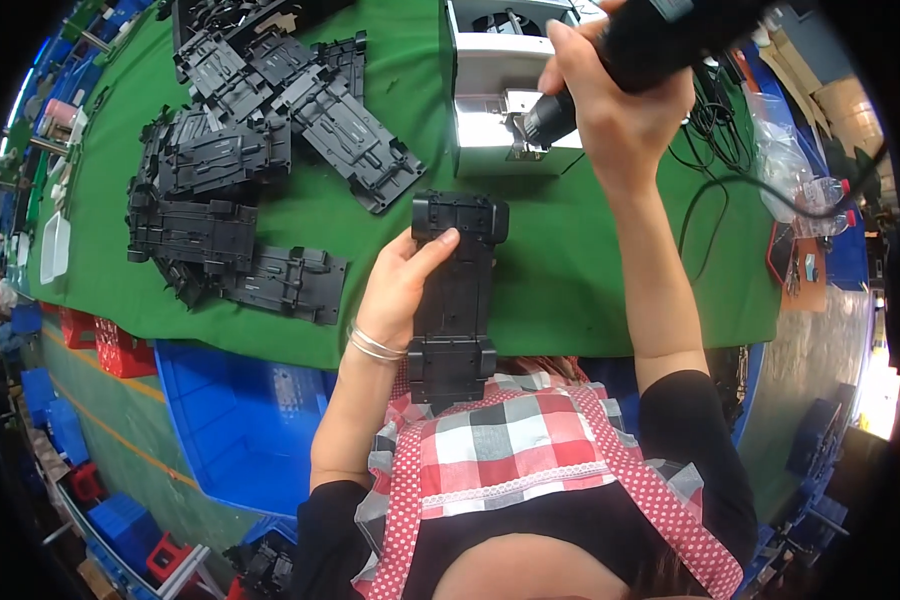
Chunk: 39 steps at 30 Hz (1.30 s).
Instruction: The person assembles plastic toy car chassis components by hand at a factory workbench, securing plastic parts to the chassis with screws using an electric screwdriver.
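Observation:
My left hand [398,292] grips a black plastic toy-car chassis [454,300] by its left side, thumb lying on top near its far end. The chassis is held lengthwise in front of my apron, over the table's near edge. Up at the right, my right hand [620,110] is wrapped round a black electric screwdriver [660,45]. Its tip points down and left, at the metal outlet [523,125] on the front of a white box-shaped screw feeder [485,80]. Whether the tip touches a screw there is too small to tell.
Several more black chassis [220,150] lie heaped on the green cloth [390,130] at the left. A blue bin [240,430] stands below the table's near edge. Black cables [715,130] and clear plastic bottles [825,205] are at the right.

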Each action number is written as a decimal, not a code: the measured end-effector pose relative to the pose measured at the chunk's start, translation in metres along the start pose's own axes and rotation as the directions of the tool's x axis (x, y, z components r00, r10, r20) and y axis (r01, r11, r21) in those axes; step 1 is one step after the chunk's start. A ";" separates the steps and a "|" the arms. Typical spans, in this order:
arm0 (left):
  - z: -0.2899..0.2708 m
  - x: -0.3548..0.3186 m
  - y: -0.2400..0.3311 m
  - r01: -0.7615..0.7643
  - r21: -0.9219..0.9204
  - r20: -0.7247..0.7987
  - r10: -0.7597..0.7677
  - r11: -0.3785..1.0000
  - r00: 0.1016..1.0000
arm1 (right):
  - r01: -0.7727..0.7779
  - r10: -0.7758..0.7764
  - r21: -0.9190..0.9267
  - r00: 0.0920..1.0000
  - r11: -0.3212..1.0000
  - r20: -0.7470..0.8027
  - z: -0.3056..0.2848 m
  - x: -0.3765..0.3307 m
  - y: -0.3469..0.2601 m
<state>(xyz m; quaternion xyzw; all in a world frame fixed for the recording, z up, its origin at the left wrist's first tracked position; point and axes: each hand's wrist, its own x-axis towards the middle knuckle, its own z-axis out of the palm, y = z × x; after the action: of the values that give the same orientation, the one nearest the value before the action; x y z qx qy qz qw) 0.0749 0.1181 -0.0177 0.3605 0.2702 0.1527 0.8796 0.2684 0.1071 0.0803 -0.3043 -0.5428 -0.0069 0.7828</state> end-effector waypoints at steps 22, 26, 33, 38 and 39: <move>0.006 0.014 -0.003 0.024 -0.031 -0.033 -0.025 0.999 0.999 | -0.388 0.382 0.054 0.920 0.920 0.090 -0.004 -0.039 -0.044; 0.010 0.016 -0.010 -0.004 -0.033 -0.014 0.003 0.999 1.000 | -0.431 0.429 0.024 0.902 0.902 0.046 -0.006 -0.044 -0.047; 0.003 0.016 -0.006 0.013 0.042 0.005 -0.013 0.999 1.000 | -0.351 0.340 0.227 0.936 0.908 0.087 -0.027 -0.025 -0.043; -0.003 0.020 -0.015 0.014 0.053 0.053 -0.017 0.999 0.998 | -0.091 0.081 -0.157 0.994 0.983 -0.067 -0.022 -0.013 -0.020; -0.002 0.019 -0.016 0.030 0.017 0.069 -0.031 0.999 0.997 | -0.149 0.126 -0.224 0.986 0.963 -0.112 -0.014 -0.017 -0.018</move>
<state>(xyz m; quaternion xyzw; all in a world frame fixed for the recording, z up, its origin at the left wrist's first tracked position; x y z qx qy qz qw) 0.0904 0.1163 -0.0373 0.3682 0.2463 0.1246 0.8878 0.2673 0.0801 0.0714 -0.4298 -0.4774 -0.0306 0.7658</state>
